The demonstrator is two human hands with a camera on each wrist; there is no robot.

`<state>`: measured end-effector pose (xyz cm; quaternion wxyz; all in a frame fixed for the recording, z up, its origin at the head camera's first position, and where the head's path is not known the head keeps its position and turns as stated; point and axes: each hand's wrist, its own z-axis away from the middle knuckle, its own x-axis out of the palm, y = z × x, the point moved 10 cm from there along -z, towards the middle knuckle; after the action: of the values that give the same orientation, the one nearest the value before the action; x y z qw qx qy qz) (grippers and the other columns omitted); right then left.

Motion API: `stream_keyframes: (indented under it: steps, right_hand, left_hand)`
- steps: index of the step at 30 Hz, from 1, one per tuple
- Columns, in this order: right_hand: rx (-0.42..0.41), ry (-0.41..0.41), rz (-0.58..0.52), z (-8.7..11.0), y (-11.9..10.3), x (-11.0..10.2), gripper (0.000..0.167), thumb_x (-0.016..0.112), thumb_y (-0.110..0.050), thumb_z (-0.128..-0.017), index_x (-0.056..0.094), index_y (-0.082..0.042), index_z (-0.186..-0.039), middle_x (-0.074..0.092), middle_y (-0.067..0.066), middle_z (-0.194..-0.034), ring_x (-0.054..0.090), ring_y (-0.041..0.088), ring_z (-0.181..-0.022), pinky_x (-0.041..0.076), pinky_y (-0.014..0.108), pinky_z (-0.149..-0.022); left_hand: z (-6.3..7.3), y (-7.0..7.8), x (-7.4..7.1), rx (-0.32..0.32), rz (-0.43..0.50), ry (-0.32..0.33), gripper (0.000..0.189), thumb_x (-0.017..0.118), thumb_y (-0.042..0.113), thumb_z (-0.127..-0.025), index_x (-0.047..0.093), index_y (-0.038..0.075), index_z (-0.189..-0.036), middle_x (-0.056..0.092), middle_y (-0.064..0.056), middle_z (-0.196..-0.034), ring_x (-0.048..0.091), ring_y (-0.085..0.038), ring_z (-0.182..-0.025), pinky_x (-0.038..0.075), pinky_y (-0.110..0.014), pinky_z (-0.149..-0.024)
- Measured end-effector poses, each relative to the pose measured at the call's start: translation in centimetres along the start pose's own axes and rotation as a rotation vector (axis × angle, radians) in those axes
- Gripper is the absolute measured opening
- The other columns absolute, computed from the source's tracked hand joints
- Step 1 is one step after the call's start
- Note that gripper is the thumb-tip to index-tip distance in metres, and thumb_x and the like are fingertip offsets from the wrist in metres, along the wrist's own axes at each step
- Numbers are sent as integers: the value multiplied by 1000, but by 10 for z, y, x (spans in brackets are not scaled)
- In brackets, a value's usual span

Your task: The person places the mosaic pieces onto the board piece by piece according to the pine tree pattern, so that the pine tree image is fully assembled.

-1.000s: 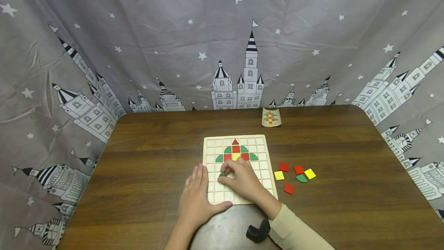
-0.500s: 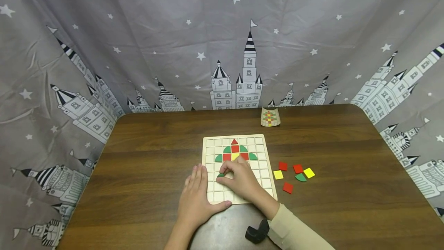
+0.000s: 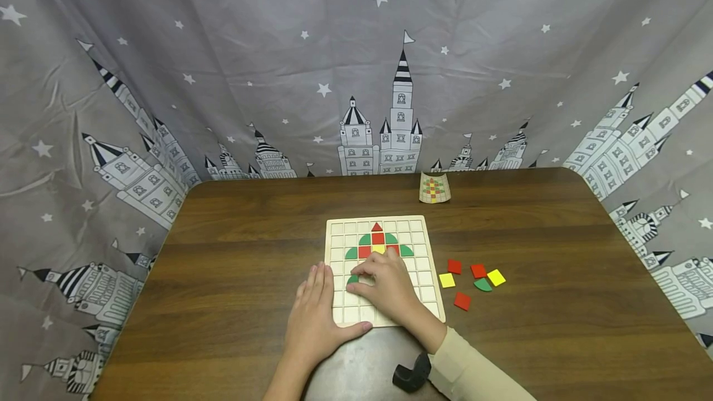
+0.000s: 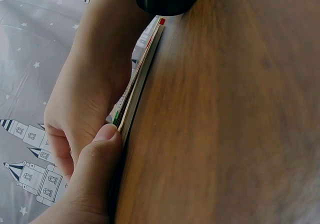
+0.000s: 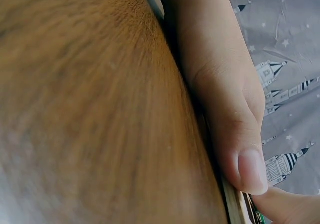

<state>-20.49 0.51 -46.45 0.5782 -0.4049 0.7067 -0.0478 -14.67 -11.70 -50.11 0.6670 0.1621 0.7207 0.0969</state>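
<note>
A pale wooden grid board lies on the table, with red, green and yellow tiles forming a pointed shape in its upper middle. My right hand is over the board, thumb and index finger pinching a green quarter-circle tile at a cell left of centre. The palm and fingers cover part of the grid below the yellow square. My left hand rests along the board's left edge with its fingers straight; its thumb lies along the near edge.
Right of the board lie loose tiles: several red squares, two yellow squares and a green quarter-circle. A small curved pattern card stands at the table's back edge. A grey castle-print curtain hangs behind.
The green tile in my right hand has gone from tilted to lying flatter at its cell, and the fingers have shifted slightly. My left hand has stayed at the board's edge.
</note>
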Motion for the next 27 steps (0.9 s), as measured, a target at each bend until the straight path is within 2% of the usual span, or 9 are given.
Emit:
stream_keyframes:
  steps: [6, 14, 27]
  right_hand:
    - [0, -35, 55, 0, 1, 3, 30, 83, -46, -75, 80, -25, -97, 67, -13, -87, 37, 7, -79, 32, 22, -69]
    - [-62, -33, 120, 1, -5, 3, 39, 81, -49, -76, 81, -20, -104, 62, -11, -81, 36, 8, -76, 32, 23, -69]
    - [-51, -50, 82, 1, -6, 7, 37, 82, -43, -78, 80, -18, -105, 64, -12, -81, 35, 7, -74, 30, 21, -67]
  left_hand:
    - [0, 0, 0, 0, 1, -2, 134, 54, 93, -65, 25, 0, -156, 21, -18, -164, 19, -31, -154, 25, -52, -122]
    - [0, 0, 0, -6, 12, -3, 133, 56, 92, -65, 24, 1, -156, 21, -16, -164, 19, -30, -154, 25, -52, -122]
    - [1, 0, 0, -6, 0, -2, 133, 53, 94, -65, 25, 1, -156, 20, -16, -165, 19, -30, -154, 25, -52, -122]
